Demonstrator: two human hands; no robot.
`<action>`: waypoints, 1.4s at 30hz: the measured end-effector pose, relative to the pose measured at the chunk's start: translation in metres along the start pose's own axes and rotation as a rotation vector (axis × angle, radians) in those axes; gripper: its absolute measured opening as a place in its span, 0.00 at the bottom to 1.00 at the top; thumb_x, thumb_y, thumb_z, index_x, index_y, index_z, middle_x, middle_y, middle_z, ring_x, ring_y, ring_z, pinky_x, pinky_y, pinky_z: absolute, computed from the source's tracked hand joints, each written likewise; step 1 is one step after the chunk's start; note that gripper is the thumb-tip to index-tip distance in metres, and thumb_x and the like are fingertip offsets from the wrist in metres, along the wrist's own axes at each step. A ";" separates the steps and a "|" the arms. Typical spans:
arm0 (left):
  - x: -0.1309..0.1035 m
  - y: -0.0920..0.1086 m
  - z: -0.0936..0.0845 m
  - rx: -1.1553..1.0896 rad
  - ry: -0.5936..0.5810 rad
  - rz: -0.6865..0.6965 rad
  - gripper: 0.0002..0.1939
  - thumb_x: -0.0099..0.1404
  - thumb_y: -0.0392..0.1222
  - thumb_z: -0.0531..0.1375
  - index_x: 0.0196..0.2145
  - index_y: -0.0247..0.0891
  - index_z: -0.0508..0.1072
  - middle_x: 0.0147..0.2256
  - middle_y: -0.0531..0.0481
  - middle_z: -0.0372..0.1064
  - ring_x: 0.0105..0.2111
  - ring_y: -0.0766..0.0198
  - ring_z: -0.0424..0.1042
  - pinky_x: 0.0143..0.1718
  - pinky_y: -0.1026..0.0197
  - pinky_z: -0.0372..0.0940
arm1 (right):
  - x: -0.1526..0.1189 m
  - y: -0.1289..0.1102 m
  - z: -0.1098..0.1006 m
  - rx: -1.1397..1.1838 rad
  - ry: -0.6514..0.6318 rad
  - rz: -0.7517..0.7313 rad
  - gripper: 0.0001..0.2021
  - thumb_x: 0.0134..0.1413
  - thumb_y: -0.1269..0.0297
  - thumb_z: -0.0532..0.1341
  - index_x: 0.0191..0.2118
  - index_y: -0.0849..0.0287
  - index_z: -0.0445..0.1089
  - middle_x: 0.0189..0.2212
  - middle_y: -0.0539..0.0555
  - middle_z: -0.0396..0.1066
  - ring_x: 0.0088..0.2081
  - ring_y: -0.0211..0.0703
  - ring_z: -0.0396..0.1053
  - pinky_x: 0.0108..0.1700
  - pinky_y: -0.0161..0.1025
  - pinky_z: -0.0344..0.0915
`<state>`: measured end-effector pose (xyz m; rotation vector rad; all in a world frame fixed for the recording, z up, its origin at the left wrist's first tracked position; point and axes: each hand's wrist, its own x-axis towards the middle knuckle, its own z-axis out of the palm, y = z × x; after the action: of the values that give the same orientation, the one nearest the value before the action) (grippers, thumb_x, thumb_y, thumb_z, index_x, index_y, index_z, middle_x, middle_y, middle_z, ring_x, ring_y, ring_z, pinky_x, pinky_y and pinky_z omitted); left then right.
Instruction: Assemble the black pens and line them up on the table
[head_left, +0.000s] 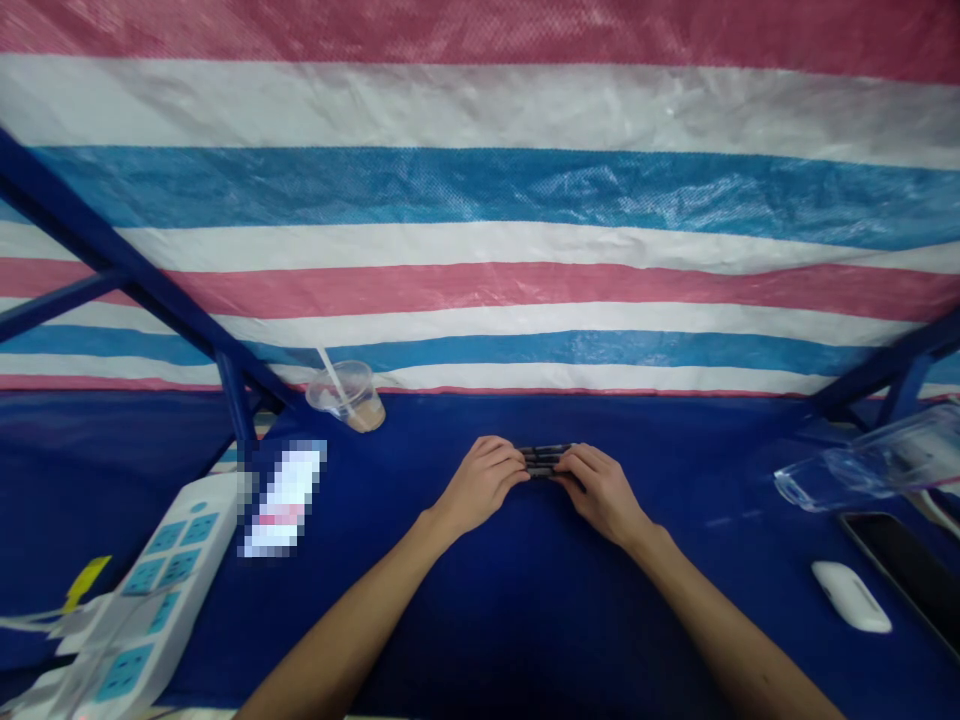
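Note:
Several dark, slim rods, pen-like in shape (544, 461), lie side by side near the far part of the blue table (480, 620). My left hand (491, 478) has its fingers closed on their left ends. On the right ends, my right hand (598, 485) grips in the same way, thumb on the near side. Only the middle of the bundle shows between the two hands, and the ends are hidden under my fingers. What exactly the rods are is too small to make out.
A plastic cup with a straw (360, 400) stands at the back left. Nearer are a pixelated bright screen (289, 495) and a white power strip (169, 570) with cables. At right lie a clear container (855, 470), a white earbud case (851, 597) and a black phone (904, 570).

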<state>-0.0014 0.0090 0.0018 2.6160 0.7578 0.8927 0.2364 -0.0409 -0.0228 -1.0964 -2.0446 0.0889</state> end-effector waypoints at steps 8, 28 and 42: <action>0.001 0.000 0.000 -0.023 0.016 0.032 0.10 0.75 0.41 0.58 0.38 0.39 0.78 0.39 0.50 0.78 0.44 0.60 0.72 0.51 0.52 0.65 | -0.001 0.000 -0.001 -0.019 -0.022 0.004 0.07 0.69 0.70 0.58 0.36 0.56 0.67 0.33 0.54 0.69 0.33 0.45 0.65 0.36 0.41 0.63; 0.000 -0.002 -0.010 0.006 0.200 -0.108 0.08 0.76 0.41 0.57 0.39 0.39 0.75 0.38 0.48 0.77 0.43 0.58 0.72 0.51 0.49 0.63 | 0.007 -0.005 -0.017 0.536 0.060 0.529 0.14 0.61 0.49 0.66 0.42 0.54 0.75 0.32 0.53 0.76 0.33 0.47 0.72 0.38 0.44 0.67; -0.001 -0.003 -0.008 -0.009 0.153 -0.098 0.09 0.76 0.42 0.56 0.42 0.39 0.75 0.40 0.47 0.77 0.44 0.57 0.72 0.51 0.50 0.64 | 0.014 -0.007 -0.027 1.608 -0.057 0.793 0.22 0.66 0.41 0.57 0.41 0.55 0.77 0.27 0.54 0.73 0.28 0.44 0.69 0.35 0.41 0.63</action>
<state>-0.0082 0.0112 0.0063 2.4998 0.9099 1.0735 0.2452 -0.0430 0.0069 -0.6450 -0.8146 1.7651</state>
